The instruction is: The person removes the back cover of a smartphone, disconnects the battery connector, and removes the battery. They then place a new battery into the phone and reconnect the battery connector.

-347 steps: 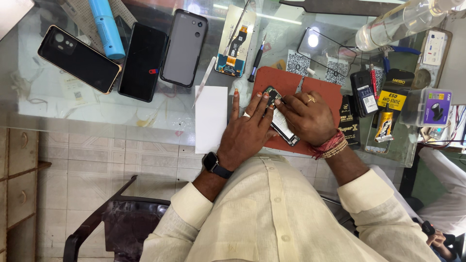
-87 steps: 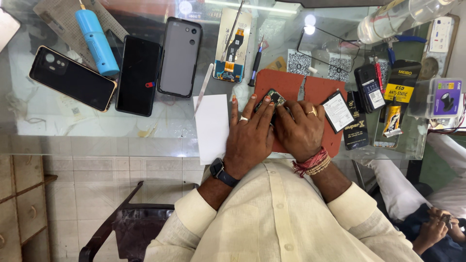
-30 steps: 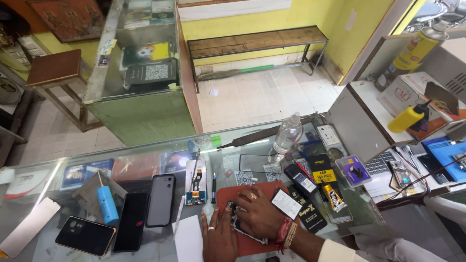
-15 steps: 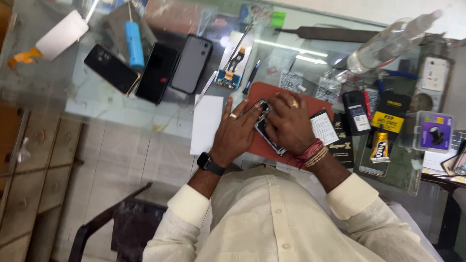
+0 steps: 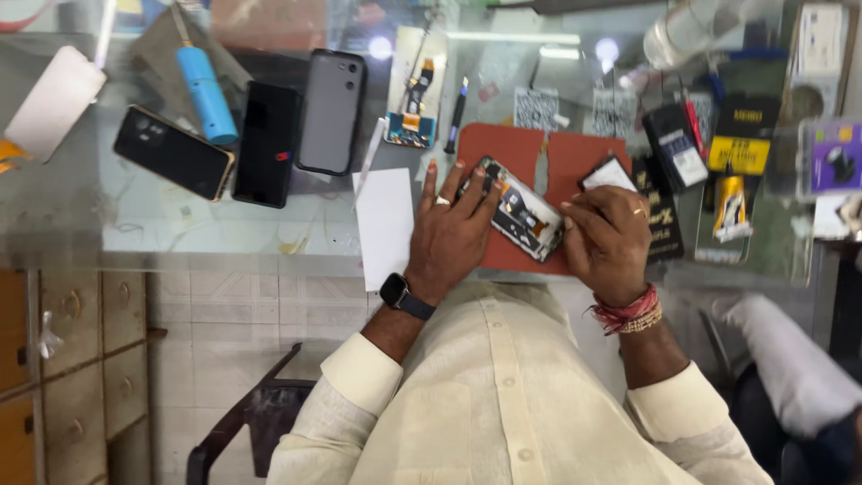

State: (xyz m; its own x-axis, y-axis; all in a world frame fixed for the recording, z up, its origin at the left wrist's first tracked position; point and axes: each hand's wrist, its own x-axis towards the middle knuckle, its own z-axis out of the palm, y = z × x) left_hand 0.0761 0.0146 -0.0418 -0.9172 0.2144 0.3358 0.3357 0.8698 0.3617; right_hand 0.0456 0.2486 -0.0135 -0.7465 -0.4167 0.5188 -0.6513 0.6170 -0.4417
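Head view, left hand [image 5: 453, 235] flat on opened phone [image 5: 519, 212], right hand [image 5: 609, 241] curled at its edge

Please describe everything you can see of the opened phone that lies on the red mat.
The opened phone lies flat and slanted on the red mat, back cover off, so dark inner parts and a pale metal frame show. The left hand presses its upper left end with spread fingers. The right hand meets its lower right end. Finer parts are too small to tell.

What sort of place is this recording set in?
Most likely a phone repair counter: an opened phone lies on a red mat under both hands, and several phones and small parts packets lie along the glass counter.
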